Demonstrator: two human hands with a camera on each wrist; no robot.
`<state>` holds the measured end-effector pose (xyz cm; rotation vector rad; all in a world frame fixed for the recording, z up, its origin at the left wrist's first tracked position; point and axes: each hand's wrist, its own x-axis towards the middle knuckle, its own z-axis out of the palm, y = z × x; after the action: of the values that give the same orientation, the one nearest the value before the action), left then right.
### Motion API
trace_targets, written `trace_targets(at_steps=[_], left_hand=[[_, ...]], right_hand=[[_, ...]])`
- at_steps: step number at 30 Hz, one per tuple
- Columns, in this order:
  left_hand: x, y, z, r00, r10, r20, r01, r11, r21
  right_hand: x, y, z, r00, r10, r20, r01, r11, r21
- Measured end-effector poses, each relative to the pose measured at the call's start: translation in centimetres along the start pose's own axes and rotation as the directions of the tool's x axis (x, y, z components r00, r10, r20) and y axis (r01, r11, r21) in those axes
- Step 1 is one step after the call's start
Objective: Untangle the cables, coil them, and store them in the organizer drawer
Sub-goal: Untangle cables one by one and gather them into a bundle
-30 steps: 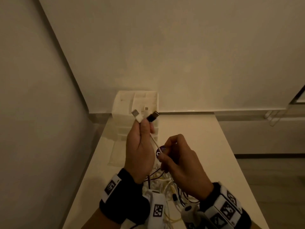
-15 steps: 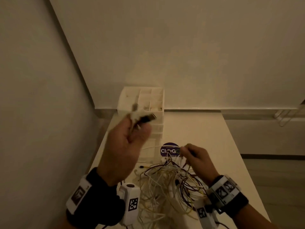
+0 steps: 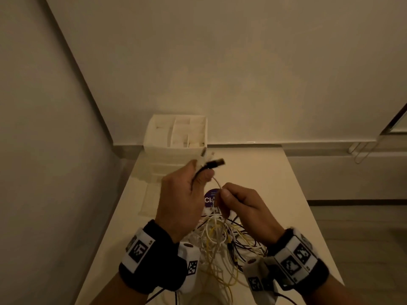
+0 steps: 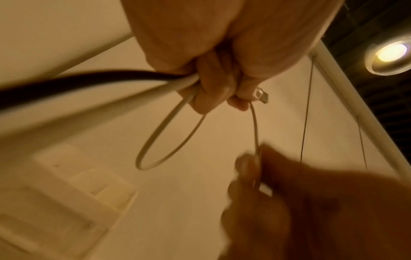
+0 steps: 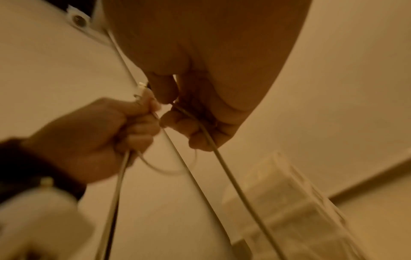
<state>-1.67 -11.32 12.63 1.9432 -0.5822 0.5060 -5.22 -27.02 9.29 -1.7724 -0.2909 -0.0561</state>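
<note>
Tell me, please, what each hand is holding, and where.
Left hand grips black and white cables just behind their plugs; right hand pinches the white cable mid-length.

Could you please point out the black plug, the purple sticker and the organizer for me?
black plug (image 3: 215, 163), head view, on its dark body.
purple sticker (image 3: 209, 198), head view, on its visible left part.
organizer (image 3: 154, 139), head view, on its left outer wall.

the head camera looks down and forward from above at the bench (image 3: 275, 172) and both hands. the left wrist camera sits very close under the left hand (image 4: 222, 58) and looks up at the ceiling. the right wrist camera sits close under the right hand (image 5: 200, 79), looking up. all three views share the white cable (image 3: 217, 183) between the hands.
</note>
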Motion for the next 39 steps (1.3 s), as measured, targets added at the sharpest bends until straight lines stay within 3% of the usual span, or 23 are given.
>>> trace_targets(at_steps=[4, 6, 12, 15, 18, 20, 22, 25, 28, 32, 35, 39], left_hand=[[1.6, -0.2, -2.7, 0.954, -0.113, -0.277, 0.099, 0.993, -0.062], [2.2, -1.6, -4.9, 0.928, -0.116, -0.355, 0.115, 0.993, -0.025], [0.4, -4.0, -7.2, 0.911, -0.182, -0.369, 0.192, 0.981, -0.009], [-0.3, -2.8, -7.3, 0.914, -0.136, -0.383, 0.161, 0.986, 0.035], [-0.9, -0.7, -6.3, 0.934, -0.052, -0.353, 0.085, 0.993, 0.081], [-1.3, 0.6, -5.9, 0.924, 0.007, -0.382, 0.024, 0.997, 0.076], [-1.3, 1.7, -6.0, 0.905, 0.089, -0.416, -0.078, 0.996, 0.043], [-1.2, 3.0, -6.3, 0.949, 0.206, -0.237, -0.228, 0.972, -0.066], [-1.4, 3.3, -5.6, 0.992, 0.117, -0.051, -0.126, 0.965, -0.232], [-1.3, 2.2, -3.4, 0.999, -0.013, 0.035, 0.02, 0.979, -0.201], [-0.9, 1.4, -1.5, 0.997, -0.046, 0.066, 0.048, 0.998, -0.041], [-1.2, 0.4, 0.0, 0.995, -0.086, 0.055, 0.088, 0.996, -0.033]], right_hand=[[-1.3, 6.0, 1.7, 0.997, 0.079, 0.022, -0.078, 0.995, -0.064], [-2.0, 8.8, 1.9, 0.992, 0.126, 0.001, -0.124, 0.982, -0.145], [0.0, 9.3, -0.8, 0.961, 0.11, -0.255, -0.17, 0.958, -0.229], [1.3, 7.3, -2.1, 0.974, 0.046, -0.221, -0.117, 0.94, -0.32], [2.4, 4.9, -2.7, 0.969, 0.009, -0.249, -0.077, 0.961, -0.266], [3.1, 3.8, -2.8, 0.967, -0.014, -0.254, -0.053, 0.965, -0.257], [3.2, 3.3, -2.4, 0.984, -0.007, -0.177, -0.05, 0.946, -0.32], [2.5, 3.5, -1.9, 0.997, 0.043, -0.06, -0.061, 0.935, -0.348], [2.1, 3.3, -2.1, 0.993, 0.064, -0.095, -0.078, 0.984, -0.161], [2.2, 0.5, -2.4, 0.988, -0.017, -0.155, 0.014, 1.0, -0.019], [2.7, -1.7, -2.5, 0.981, -0.096, -0.169, 0.095, 0.995, -0.013], [2.4, -3.3, -2.2, 0.977, -0.149, -0.151, 0.155, 0.988, 0.028]])
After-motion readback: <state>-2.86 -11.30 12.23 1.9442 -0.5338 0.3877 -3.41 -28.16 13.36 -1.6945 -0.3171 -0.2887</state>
